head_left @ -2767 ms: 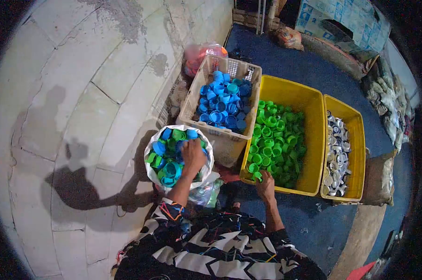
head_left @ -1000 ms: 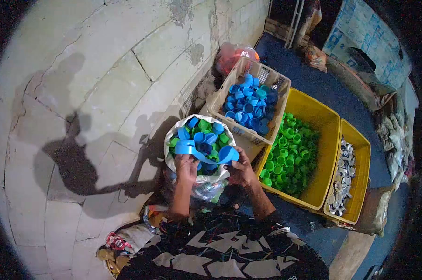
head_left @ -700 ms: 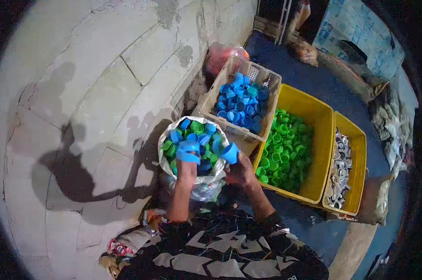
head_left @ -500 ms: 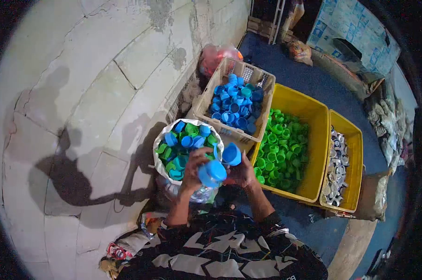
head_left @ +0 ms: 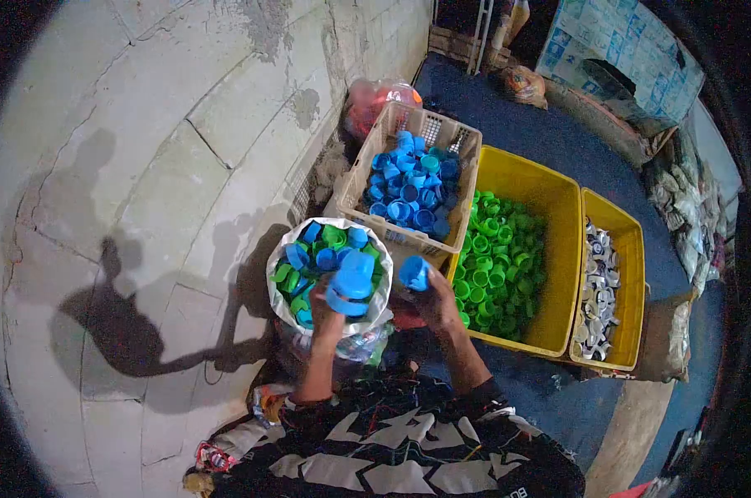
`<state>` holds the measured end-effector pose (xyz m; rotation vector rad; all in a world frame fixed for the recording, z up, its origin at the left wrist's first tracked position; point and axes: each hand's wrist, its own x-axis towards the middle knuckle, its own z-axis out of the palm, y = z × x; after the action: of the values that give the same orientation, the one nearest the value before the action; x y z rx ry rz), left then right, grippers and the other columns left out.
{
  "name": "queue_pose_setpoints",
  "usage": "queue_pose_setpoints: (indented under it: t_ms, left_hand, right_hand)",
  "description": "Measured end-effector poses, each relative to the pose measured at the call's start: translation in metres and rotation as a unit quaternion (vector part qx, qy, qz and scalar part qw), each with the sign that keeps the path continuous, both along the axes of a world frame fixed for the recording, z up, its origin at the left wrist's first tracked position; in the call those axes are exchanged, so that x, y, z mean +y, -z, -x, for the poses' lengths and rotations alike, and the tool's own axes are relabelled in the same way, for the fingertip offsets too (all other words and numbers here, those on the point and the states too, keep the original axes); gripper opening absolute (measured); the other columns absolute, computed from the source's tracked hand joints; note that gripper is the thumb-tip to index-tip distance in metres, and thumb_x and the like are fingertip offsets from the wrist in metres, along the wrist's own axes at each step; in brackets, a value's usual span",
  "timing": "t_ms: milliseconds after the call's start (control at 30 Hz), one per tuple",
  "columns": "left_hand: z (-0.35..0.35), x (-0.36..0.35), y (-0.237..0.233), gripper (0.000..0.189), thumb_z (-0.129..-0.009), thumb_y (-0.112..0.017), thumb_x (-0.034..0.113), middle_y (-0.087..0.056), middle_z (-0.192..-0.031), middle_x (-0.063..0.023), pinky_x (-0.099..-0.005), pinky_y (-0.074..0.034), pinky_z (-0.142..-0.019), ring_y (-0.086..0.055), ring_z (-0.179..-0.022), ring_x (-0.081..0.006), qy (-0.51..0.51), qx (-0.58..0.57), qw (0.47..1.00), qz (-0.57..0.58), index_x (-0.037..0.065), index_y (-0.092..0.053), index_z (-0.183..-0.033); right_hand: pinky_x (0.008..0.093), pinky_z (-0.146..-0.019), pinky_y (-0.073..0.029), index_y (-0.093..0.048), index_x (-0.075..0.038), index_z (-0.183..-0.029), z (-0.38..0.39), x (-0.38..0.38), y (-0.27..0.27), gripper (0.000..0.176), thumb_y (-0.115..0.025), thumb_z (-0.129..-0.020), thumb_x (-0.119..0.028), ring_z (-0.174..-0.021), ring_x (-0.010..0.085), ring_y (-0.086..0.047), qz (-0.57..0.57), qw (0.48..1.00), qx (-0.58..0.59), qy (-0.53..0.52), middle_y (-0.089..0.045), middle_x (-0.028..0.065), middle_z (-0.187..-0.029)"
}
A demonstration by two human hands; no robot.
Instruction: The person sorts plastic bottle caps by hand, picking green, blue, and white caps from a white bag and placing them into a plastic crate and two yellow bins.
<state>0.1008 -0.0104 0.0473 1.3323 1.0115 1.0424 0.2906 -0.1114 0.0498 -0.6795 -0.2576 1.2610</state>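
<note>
the left hand (head_left: 326, 305) grips blue caps (head_left: 355, 278) by the white sack (head_left: 384, 303), the right hand (head_left: 439, 305) pinches another cap (head_left: 414, 272), the pale crate (head_left: 409, 236) beyond; seemingly mid-gathering, any move calls for a steady hold.

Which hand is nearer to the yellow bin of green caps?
Right. The right hand, holding a blue cap, is beside the near left corner of the yellow bin. The left hand is farther off, by the near rim of the white bag.
</note>
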Motion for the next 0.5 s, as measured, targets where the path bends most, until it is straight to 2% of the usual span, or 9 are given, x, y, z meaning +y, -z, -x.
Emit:
queue_pose_setpoints:
  t_ms: [33, 67, 167, 200, 267, 333, 367, 433, 500]
  left_hand:
    - [0.001, 0.006, -0.008, 0.024, -0.071, -0.073, 0.016, -0.066, -0.100, -0.0052, -0.0348, -0.046, -0.081, -0.062, -0.092, -0.0222, -0.018, -0.023, 0.997, 0.077, 0.003, -0.067, -0.091]
    - [0.003, 0.011, -0.006, 0.017, -0.079, -0.071, 0.012, -0.065, -0.100, -0.0034, -0.0321, -0.047, -0.080, -0.062, -0.087, -0.0202, 0.001, -0.099, 0.993, 0.059, 0.006, -0.066, -0.094]
    - [0.003, 0.021, 0.023, 0.021, -0.082, -0.070, 0.009, -0.063, -0.102, -0.0024, -0.0327, -0.048, -0.082, -0.061, -0.088, -0.0183, 0.044, -0.311, 0.934, 0.172, 0.009, -0.063, -0.102]
    - [-0.001, 0.022, 0.030, 0.028, -0.084, -0.068, 0.007, -0.062, -0.105, -0.0005, -0.0320, -0.048, -0.084, -0.060, -0.090, -0.0170, 0.068, -0.359, 0.911, 0.192, 0.013, -0.058, -0.109]
    - [-0.006, 0.020, 0.036, 0.030, -0.086, -0.066, 0.011, -0.059, -0.105, 0.0001, -0.0408, -0.046, -0.092, -0.058, -0.098, -0.0182, 0.069, -0.339, 0.909, 0.232, 0.017, -0.056, -0.114]
    - [-0.020, 0.015, 0.025, 0.030, -0.086, -0.069, 0.017, -0.059, -0.112, 0.0033, -0.0352, -0.047, -0.086, -0.058, -0.094, -0.0160, 0.069, -0.367, 0.877, 0.301, 0.022, -0.057, -0.113]
    - [-0.027, 0.016, 0.028, 0.029, -0.087, -0.066, 0.020, -0.058, -0.112, 0.0029, -0.0386, -0.046, -0.089, -0.057, -0.096, -0.0164, 0.065, -0.350, 0.879, 0.318, 0.022, -0.056, -0.114]
    - [-0.041, 0.025, 0.047, 0.029, -0.091, -0.061, 0.025, -0.055, -0.113, 0.0019, -0.0453, -0.044, -0.095, -0.055, -0.100, -0.0171, 0.057, -0.318, 0.880, 0.348, 0.022, -0.053, -0.118]
    - [-0.056, 0.041, 0.064, 0.025, -0.092, -0.058, 0.033, -0.056, -0.115, 0.0013, -0.0438, -0.045, -0.092, -0.055, -0.098, -0.0163, 0.087, -0.270, 0.881, 0.379, 0.024, -0.053, -0.114]
  right_hand:
    - [0.0332, -0.058, -0.047, -0.054, -0.006, -0.117, -0.004, -0.001, -0.004, 0.053, -0.064, -0.084, -0.047, -0.072, 0.0184, -0.056, -0.028, 0.999, 0.014, -0.008, -0.060, 0.0071, -0.093]
    - [0.0333, -0.058, -0.044, -0.053, -0.006, -0.116, -0.006, 0.000, -0.005, 0.063, -0.060, -0.081, -0.058, -0.069, 0.0196, -0.052, 0.030, 0.998, 0.050, -0.007, -0.058, 0.0067, -0.087]
    - [0.0363, -0.066, -0.045, -0.053, -0.007, -0.116, -0.022, -0.008, 0.011, 0.060, -0.052, -0.086, -0.059, -0.073, 0.0229, -0.053, -0.010, 0.995, 0.065, -0.072, -0.057, 0.0081, -0.086]
    - [0.0371, -0.068, -0.045, -0.053, -0.008, -0.115, -0.020, -0.008, 0.005, 0.058, -0.049, -0.087, -0.059, -0.074, 0.0235, -0.053, 0.019, 0.996, 0.071, -0.048, -0.057, 0.0082, -0.086]
    - [0.0386, -0.071, -0.044, -0.053, -0.009, -0.114, -0.015, -0.007, -0.011, 0.055, -0.044, -0.091, -0.057, -0.075, 0.0247, -0.053, 0.077, 0.994, 0.083, 0.004, -0.056, 0.0083, -0.084]
    - [0.0406, -0.073, -0.045, -0.053, -0.008, -0.114, -0.022, -0.011, 0.005, 0.051, -0.042, -0.093, -0.054, -0.076, 0.0252, -0.053, 0.053, 0.994, 0.100, 0.000, -0.057, 0.0087, -0.086]
    - [0.0415, -0.074, -0.045, -0.053, -0.008, -0.114, -0.025, -0.014, 0.017, 0.050, -0.041, -0.095, -0.052, -0.077, 0.0254, -0.053, 0.042, 0.993, 0.108, -0.003, -0.057, 0.0089, -0.087]
    - [0.0372, -0.077, -0.049, -0.052, -0.006, -0.117, -0.031, -0.021, 0.035, 0.040, -0.043, -0.098, -0.040, -0.084, 0.0246, -0.056, 0.048, 0.986, 0.161, -0.006, -0.059, 0.0085, -0.097]
    - [0.0350, -0.078, -0.051, -0.051, -0.005, -0.118, -0.038, -0.021, 0.050, 0.035, -0.044, -0.099, -0.034, -0.088, 0.0244, -0.058, 0.032, 0.981, 0.194, -0.005, -0.060, 0.0083, -0.101]
